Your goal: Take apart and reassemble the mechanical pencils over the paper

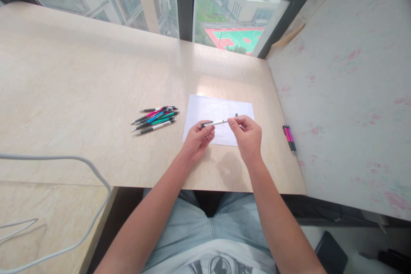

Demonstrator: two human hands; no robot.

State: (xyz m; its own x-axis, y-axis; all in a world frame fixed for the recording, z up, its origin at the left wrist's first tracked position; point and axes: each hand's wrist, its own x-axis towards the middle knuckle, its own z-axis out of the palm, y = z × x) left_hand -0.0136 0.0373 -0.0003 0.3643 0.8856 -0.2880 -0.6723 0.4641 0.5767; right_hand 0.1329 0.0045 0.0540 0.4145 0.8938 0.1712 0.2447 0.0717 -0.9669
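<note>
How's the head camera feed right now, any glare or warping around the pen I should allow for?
Head view: daylight from the window leaves a pale sheen on the table just beyond the paper; the pen between left hand and right hand reads sharp; wide-angle lens bows the table edges; shadows are soft.

Pen pile (pixel 156 119) left of paper (pixel 218 115), two pens (pixel 289 138) right, all on table (pixel 80 94)

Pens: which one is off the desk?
The white pen, held by left hand and right hand above the paper; the other pens lie on the desk.
</note>
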